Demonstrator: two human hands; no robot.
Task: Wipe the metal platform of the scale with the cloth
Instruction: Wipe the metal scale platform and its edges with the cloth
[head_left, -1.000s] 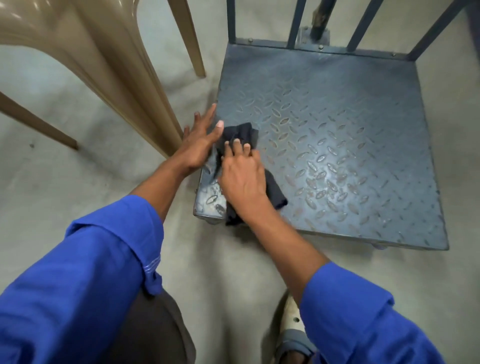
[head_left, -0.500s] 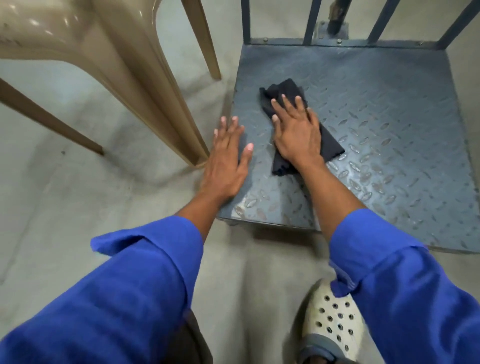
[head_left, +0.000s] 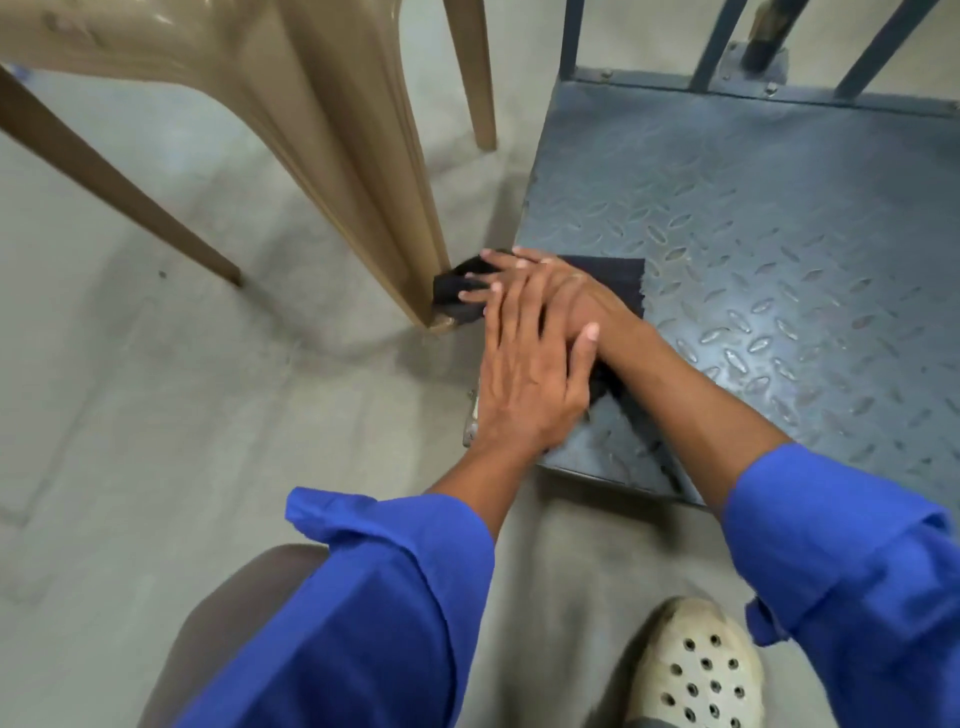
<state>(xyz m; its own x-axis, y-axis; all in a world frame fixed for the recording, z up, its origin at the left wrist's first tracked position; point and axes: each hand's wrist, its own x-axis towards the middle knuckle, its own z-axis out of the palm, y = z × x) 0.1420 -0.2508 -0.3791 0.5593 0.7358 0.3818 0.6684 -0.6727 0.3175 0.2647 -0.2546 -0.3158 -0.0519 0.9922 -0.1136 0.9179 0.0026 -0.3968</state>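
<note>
The scale's platform (head_left: 753, 234) is a blue-grey diamond-pattern metal plate filling the right half of the view. A dark cloth (head_left: 621, 283) lies across its left edge, one end hanging off toward the floor. My right hand (head_left: 550, 283) presses flat on the cloth, fingers pointing left past the plate's edge. My left hand (head_left: 530, 379) lies flat with spread fingers over my right wrist at the plate's near-left corner, holding nothing. Both arms wear blue sleeves.
A tan plastic chair (head_left: 358, 171) stands left of the platform; its nearest leg touches the cloth's hanging end. Blue metal rails (head_left: 717, 47) rise at the platform's far edge. My foot in a white perforated clog (head_left: 696, 670) rests on the concrete floor (head_left: 182, 415).
My right hand has swept the cloth from farther in on the plate back to its left edge. My left hand now overlaps my right wrist.
</note>
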